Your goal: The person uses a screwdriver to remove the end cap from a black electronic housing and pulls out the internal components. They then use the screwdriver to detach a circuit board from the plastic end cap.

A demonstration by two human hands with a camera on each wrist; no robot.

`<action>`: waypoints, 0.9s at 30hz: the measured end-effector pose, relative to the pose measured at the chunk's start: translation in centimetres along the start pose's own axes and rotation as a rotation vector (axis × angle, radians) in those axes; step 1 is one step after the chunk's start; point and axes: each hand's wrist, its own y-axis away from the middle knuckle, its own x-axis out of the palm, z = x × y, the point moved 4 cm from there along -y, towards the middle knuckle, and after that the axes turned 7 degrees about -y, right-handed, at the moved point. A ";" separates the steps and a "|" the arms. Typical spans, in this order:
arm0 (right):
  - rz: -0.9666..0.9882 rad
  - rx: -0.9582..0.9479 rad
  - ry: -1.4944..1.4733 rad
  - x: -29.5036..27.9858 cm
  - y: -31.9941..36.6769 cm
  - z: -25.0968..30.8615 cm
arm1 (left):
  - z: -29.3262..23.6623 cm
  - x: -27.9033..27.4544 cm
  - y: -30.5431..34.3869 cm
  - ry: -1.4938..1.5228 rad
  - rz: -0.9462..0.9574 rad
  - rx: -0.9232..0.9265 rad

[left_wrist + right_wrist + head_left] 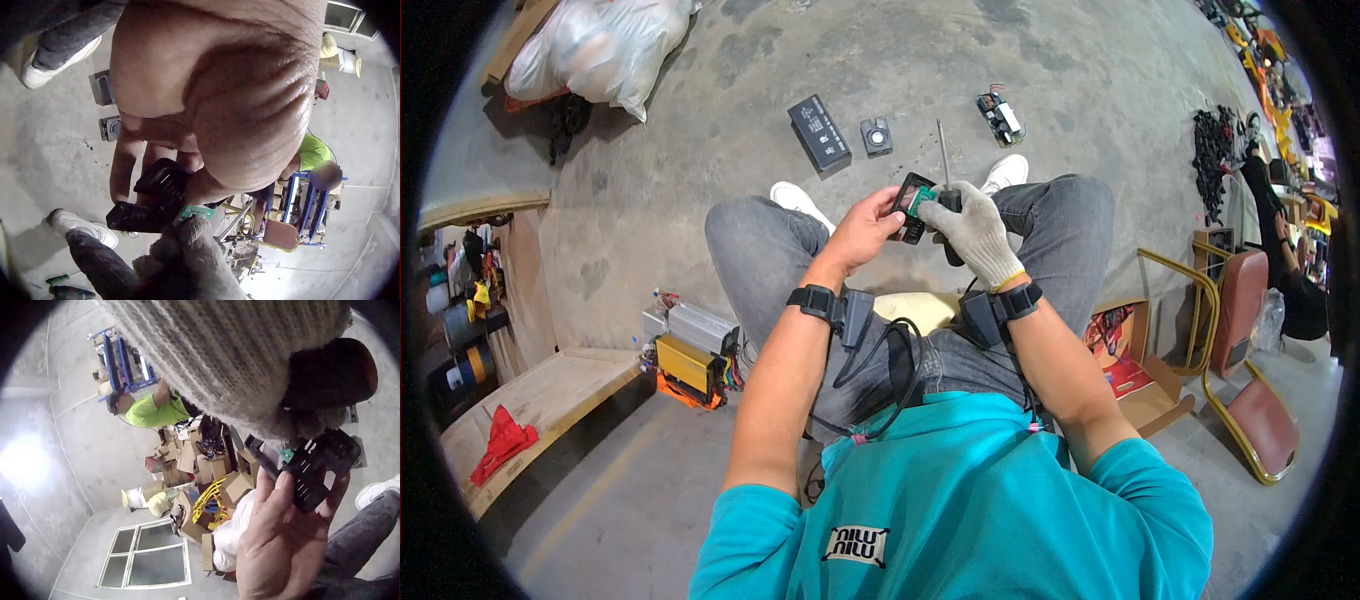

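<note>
The bare left hand [865, 232] grips a black slotted plastic frame [913, 230], also seen in the right wrist view, where the frame [314, 478] sits between thumb and fingers. A green circuit board [922, 200] lies against the frame, with the gloved right hand's fingertips touching it. The right hand [980, 235], in a knitted grey glove, holds a screwdriver by its dark handle [951, 201], its metal shaft [943, 150] pointing away from the body. In the left wrist view the board [197, 212] shows between bare thumb and glove.
On the concrete floor ahead lie a black box [820, 133], a small square part [877, 137] and an open circuit assembly [1001, 117]. A gold and silver device [687, 358] stands at the left, a chair [1238, 310] at the right. Another person [153, 411] in yellow-green is farther off.
</note>
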 end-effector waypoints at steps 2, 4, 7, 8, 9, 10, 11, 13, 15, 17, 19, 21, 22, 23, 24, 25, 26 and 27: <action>0.004 -0.006 -0.002 0.0 0.0 0.0 | -0.1 0.0 0.0 0.002 0.000 0.005; 0.008 -0.011 -0.005 0.0 -0.1 0.0 | -0.2 0.1 0.1 0.004 0.000 0.011; 0.013 -0.037 0.016 0.0 -0.1 0.0 | -0.1 0.0 0.0 -0.006 -0.003 0.009; 0.013 -0.035 0.030 0.0 -0.1 0.1 | -0.2 0.0 0.1 -0.008 0.003 0.009; 0.014 -0.033 0.044 0.0 -0.1 0.1 | -0.3 0.0 0.1 -0.010 0.009 0.008; 0.014 -0.032 0.044 0.0 -0.1 0.2 | -0.3 0.0 0.1 -0.009 0.010 0.008; 0.010 -0.026 0.044 0.0 -0.1 0.2 | -0.4 0.1 0.1 -0.003 0.009 0.009; 0.008 -0.020 0.044 0.0 0.0 0.4 | -0.4 0.1 0.2 0.004 0.007 0.010; -0.002 -0.012 0.048 0.0 0.1 0.5 | -0.5 0.1 0.1 -0.019 0.016 0.027; -0.004 -0.013 0.060 0.0 0.2 0.7 | -0.4 0.2 0.1 -0.029 0.016 0.032; -0.004 -0.014 0.072 0.0 0.2 0.7 | -0.2 0.2 0.0 -0.036 0.015 0.036; -0.001 -0.001 0.022 0.0 0.2 0.5 | 0.0 0.1 -0.1 -0.081 0.008 0.070; 0.001 -0.001 0.023 0.0 0.3 0.6 | 0.3 0.1 -0.1 -0.079 0.007 0.069; 0.009 0.019 0.010 0.0 0.3 0.7 | 0.1 0.2 0.0 -0.095 0.001 0.081; 0.016 0.039 -0.004 0.0 0.3 0.7 | -0.1 0.2 0.0 -0.111 -0.004 0.094; 0.017 0.039 -0.003 -0.1 0.3 0.6 | -0.3 0.2 0.0 -0.110 -0.005 0.094; 0.028 0.048 -0.039 -0.1 0.2 0.5 | -0.4 0.2 0.0 -0.125 -0.003 0.080; 0.040 0.057 -0.076 0.0 0.2 0.4 | -0.5 0.2 0.1 -0.140 0.000 0.066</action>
